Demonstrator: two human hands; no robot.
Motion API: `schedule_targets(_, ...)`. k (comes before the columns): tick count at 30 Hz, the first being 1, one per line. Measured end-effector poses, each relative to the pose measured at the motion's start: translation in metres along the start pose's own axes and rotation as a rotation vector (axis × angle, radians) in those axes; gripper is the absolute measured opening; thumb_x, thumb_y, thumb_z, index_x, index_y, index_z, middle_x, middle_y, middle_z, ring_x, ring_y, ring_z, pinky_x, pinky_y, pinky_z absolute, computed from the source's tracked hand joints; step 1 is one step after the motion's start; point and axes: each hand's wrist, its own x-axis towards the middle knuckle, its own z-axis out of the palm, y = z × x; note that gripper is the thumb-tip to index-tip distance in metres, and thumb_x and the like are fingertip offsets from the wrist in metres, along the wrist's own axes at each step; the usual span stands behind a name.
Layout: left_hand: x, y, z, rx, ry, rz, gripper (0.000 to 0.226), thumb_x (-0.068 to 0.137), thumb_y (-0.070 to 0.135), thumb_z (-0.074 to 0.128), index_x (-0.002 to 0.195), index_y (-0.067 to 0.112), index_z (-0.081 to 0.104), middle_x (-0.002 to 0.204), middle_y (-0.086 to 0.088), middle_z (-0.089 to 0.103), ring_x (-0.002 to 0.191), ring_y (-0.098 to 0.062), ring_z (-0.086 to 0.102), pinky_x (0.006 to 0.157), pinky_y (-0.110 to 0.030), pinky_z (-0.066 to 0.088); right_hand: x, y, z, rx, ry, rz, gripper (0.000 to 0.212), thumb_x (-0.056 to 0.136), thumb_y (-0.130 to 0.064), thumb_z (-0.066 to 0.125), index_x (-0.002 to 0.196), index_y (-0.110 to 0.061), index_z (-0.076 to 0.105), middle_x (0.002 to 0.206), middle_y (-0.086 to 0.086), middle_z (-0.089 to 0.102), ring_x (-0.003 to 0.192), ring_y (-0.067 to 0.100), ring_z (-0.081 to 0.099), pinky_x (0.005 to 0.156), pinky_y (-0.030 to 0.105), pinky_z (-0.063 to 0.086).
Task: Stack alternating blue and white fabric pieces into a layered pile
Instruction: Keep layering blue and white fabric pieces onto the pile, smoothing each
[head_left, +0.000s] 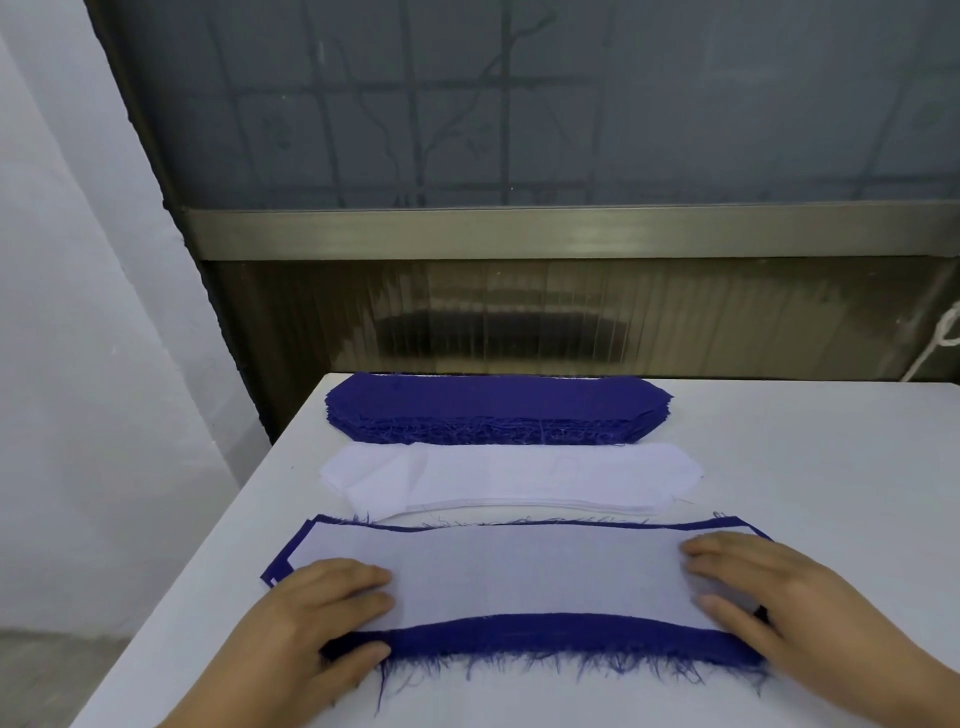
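A white fabric piece (535, 571) lies on top of a blue fabric piece (545, 636) near the table's front edge; blue shows around its rim, with frayed threads along the near side. My left hand (322, 623) rests flat on the left end of this pair, fingers straight. At the right end, my right hand (763, 592) presses down flat the same way. Behind them lies a pile of white pieces (514, 478), its left end folded over. A thick stack of blue pieces (493, 408) sits at the table's far edge.
The white table (831, 467) has bare surface to the right of the piles. Its left edge runs diagonally beside a white wall (78, 364). A dark window and metal frame (519, 231) stand behind the table. A white cord (940, 338) hangs at far right.
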Motion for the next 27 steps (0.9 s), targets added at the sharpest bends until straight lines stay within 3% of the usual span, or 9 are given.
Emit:
schedule_targets(6, 0.009, 0.005, -0.012, -0.093, -0.061, -0.121, 0.036, 0.086, 0.061, 0.05, 0.089, 0.034, 0.075, 0.107, 0.03, 0.062, 0.101, 0.01, 0.055, 0.085, -0.012, 0.045, 0.006, -0.001, -0.004, -0.035, -0.019, 0.023, 0.04, 0.093, -0.05, 0.04, 0.095, -0.029, 0.074, 0.106, -0.018, 0.066, 0.099, 0.0, 0.058, 0.093, 0.004, 0.031)
schedule_targets(9, 0.035, 0.011, -0.012, -0.067, -0.028, -0.135, 0.022, 0.089, 0.048, 0.053, 0.085, 0.033, 0.069, 0.094, 0.029, 0.061, 0.091, 0.008, 0.055, 0.079, -0.013, 0.045, 0.025, -0.003, -0.006, -0.043, -0.008, 0.091, 0.012, 0.085, -0.03, 0.065, 0.096, -0.03, 0.071, 0.104, -0.023, 0.061, 0.095, 0.003, 0.059, 0.089, -0.004, 0.027)
schedule_targets(11, 0.062, 0.018, -0.001, -0.084, -0.03, -0.157, 0.02, 0.092, 0.043, 0.055, 0.103, 0.034, 0.069, 0.105, 0.032, 0.056, 0.101, 0.015, 0.047, 0.089, -0.001, 0.034, 0.049, -0.005, 0.001, 0.006, 0.007, 0.108, 0.018, 0.087, -0.022, 0.065, 0.102, -0.03, 0.068, 0.106, -0.026, 0.057, 0.1, 0.001, 0.056, 0.087, -0.006, 0.025)
schedule_targets(13, 0.093, 0.027, 0.019, -0.131, -0.104, -0.19, 0.031, 0.095, 0.043, 0.05, 0.125, 0.036, 0.058, 0.122, 0.031, 0.049, 0.11, 0.02, 0.037, 0.093, 0.005, 0.021, 0.08, -0.008, 0.016, 0.016, -0.013, 0.092, 0.022, 0.094, -0.027, 0.054, 0.115, -0.031, 0.063, 0.116, -0.025, 0.053, 0.11, 0.0, 0.05, 0.09, -0.002, 0.026)
schedule_targets(15, 0.121, 0.031, 0.041, -0.131, -0.188, -0.201, 0.04, 0.098, 0.046, 0.043, 0.135, 0.034, 0.048, 0.135, 0.025, 0.043, 0.119, 0.012, 0.035, 0.099, -0.002, 0.022, 0.108, -0.009, 0.028, 0.04, -0.056, 0.142, 0.026, 0.097, -0.029, 0.049, 0.121, -0.03, 0.059, 0.12, -0.019, 0.053, 0.112, 0.002, 0.049, 0.094, 0.006, 0.031)
schedule_targets(17, 0.14, 0.025, 0.054, -0.082, -0.265, -0.256, 0.043, 0.099, 0.045, 0.038, 0.139, 0.03, 0.044, 0.14, 0.018, 0.041, 0.125, -0.001, 0.037, 0.103, -0.015, 0.029, 0.124, -0.004, 0.039, 0.075, -0.1, 0.214, 0.021, 0.097, -0.023, 0.051, 0.114, -0.023, 0.062, 0.114, -0.011, 0.057, 0.106, 0.008, 0.055, 0.091, 0.014, 0.041)
schedule_targets(20, 0.143, -0.008, 0.053, 0.078, -0.265, -0.355, 0.036, 0.1, 0.042, 0.037, 0.126, 0.025, 0.054, 0.127, 0.009, 0.05, 0.114, -0.01, 0.046, 0.096, -0.025, 0.04, 0.126, 0.008, 0.05, 0.228, -0.111, 0.307, 0.011, 0.093, -0.018, 0.057, 0.103, -0.019, 0.062, 0.106, -0.008, 0.055, 0.098, 0.008, 0.055, 0.085, 0.013, 0.042)
schedule_targets(23, 0.125, -0.053, 0.035, 0.248, -0.24, -0.463, 0.031, 0.098, 0.043, 0.038, 0.117, 0.025, 0.057, 0.117, 0.009, 0.054, 0.105, -0.011, 0.051, 0.088, -0.027, 0.045, 0.127, 0.015, 0.054, 0.316, -0.103, 0.342, 0.008, 0.09, -0.019, 0.061, 0.096, -0.024, 0.06, 0.101, -0.014, 0.052, 0.093, 0.002, 0.052, 0.077, 0.006, 0.038)
schedule_targets(27, 0.114, -0.084, 0.01, 0.481, -0.295, -0.64, 0.032, 0.095, 0.044, 0.042, 0.119, 0.028, 0.055, 0.112, 0.008, 0.056, 0.094, -0.009, 0.053, 0.082, -0.024, 0.05, 0.134, 0.016, 0.056, 0.341, -0.108, 0.374, 0.008, 0.087, -0.018, 0.064, 0.085, -0.024, 0.058, 0.096, -0.01, 0.053, 0.087, 0.005, 0.054, 0.075, 0.011, 0.039)
